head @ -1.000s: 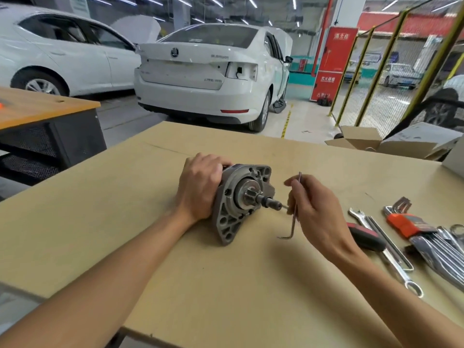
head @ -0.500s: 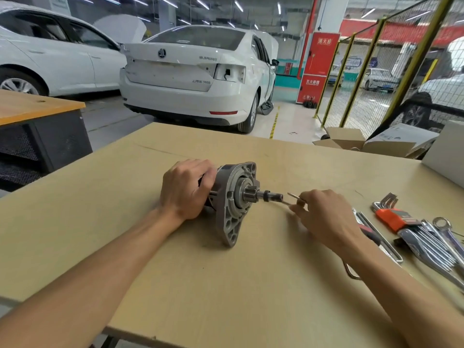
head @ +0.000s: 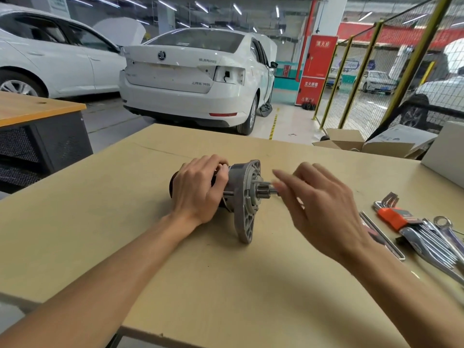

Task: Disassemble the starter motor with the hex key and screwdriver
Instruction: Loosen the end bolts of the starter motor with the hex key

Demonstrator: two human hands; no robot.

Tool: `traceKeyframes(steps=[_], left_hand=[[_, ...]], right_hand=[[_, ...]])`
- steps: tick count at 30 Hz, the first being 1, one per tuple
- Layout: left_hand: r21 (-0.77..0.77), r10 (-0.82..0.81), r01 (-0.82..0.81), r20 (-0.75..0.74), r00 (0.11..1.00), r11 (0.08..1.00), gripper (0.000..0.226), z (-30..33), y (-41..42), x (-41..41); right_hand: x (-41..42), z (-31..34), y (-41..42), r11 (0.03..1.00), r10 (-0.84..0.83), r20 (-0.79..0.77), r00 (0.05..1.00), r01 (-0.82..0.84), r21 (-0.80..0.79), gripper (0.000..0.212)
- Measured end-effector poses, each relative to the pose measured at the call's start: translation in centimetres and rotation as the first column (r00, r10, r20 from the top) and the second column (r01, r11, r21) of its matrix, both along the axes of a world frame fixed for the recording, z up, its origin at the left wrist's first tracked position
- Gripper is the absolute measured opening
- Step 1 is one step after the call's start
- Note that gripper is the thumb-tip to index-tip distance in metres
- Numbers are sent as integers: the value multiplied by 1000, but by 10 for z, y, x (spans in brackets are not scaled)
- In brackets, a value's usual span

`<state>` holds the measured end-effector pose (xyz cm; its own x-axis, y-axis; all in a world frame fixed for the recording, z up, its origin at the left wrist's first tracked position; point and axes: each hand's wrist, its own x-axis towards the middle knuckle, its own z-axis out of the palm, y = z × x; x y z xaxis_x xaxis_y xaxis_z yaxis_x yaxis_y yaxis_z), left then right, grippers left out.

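Observation:
The starter motor (head: 247,197) lies on its side on the tan table (head: 175,285), its grey flange and pinion shaft pointing right. My left hand (head: 198,189) is clamped over the motor's dark body. My right hand (head: 319,204) hovers just right of the shaft tip, blurred by motion, fingers spread, with no tool visible in it. A hex key set in an orange holder (head: 394,218) lies at the right. A long spanner (head: 381,234) rests beside my right wrist. I cannot see the loose hex key.
Several chrome wrenches (head: 442,237) are fanned out at the table's right edge. A grey box (head: 444,156) and open cardboard boxes (head: 351,144) sit at the far right. A white car (head: 190,79) is parked beyond the table.
My right hand held an L-shaped hex key at the shaft, lowered it to the table, and has now risen back toward the shaft without it. The left hand kept its grip.

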<state>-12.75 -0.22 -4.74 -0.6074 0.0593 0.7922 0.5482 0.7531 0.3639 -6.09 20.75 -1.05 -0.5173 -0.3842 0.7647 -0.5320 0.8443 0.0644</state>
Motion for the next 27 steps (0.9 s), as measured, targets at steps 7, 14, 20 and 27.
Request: traceKeyframes(steps=[7, 14, 20, 27], left_hand=[[129, -59, 61, -18, 998, 990, 42, 2, 4, -1], [-32, -238, 236, -114, 965, 971, 36, 7, 17, 9], [-251, -320, 269, -187, 929, 930, 40, 7, 19, 12], [-314, -400, 327, -203, 894, 891, 28, 7, 22, 16]], right_hand=[[-3, -9, -1, 992, 125, -51, 991, -125, 11, 20], [-1, -15, -10, 985, 109, -118, 987, -123, -119, 28], [2, -15, -15, 945, 126, -83, 989, -145, -293, 34], [7, -12, -13, 836, 235, 74, 969, -163, -524, 27]])
